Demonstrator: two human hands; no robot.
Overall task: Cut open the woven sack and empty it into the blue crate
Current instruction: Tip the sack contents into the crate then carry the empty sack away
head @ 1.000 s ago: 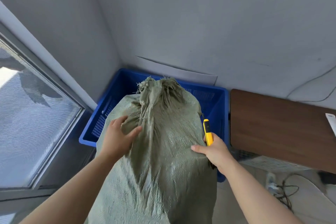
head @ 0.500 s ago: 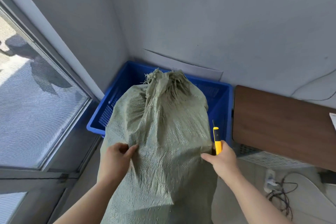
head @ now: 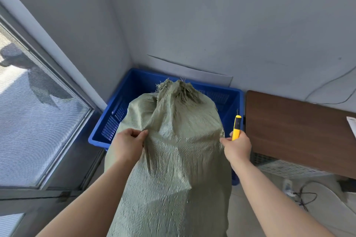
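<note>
Grey-green woven plastic sack (head: 173, 150), top tied and uncut, stands upright w/ its gathered mouth leaning over the near rim of the blue perforated plastic crate (head: 138, 82) in the corner. Left hand (head: 128, 145) pinches a fold of cloth on the sack's left shoulder; right hand (head: 238, 146) pinches the right shoulder while also gripping a yellow utility knife (head: 236, 127), blade pointing up, away from the cloth. Best practice, judged: tension fabric btwn both grips, cut near the neck, blade away from the left fingers.

Daylight pours in through the window (head: 38, 113), left of the fingers; the sack (head: 173, 159) is evenly lit and sharp, while straight edges bow toward the corners.
</note>
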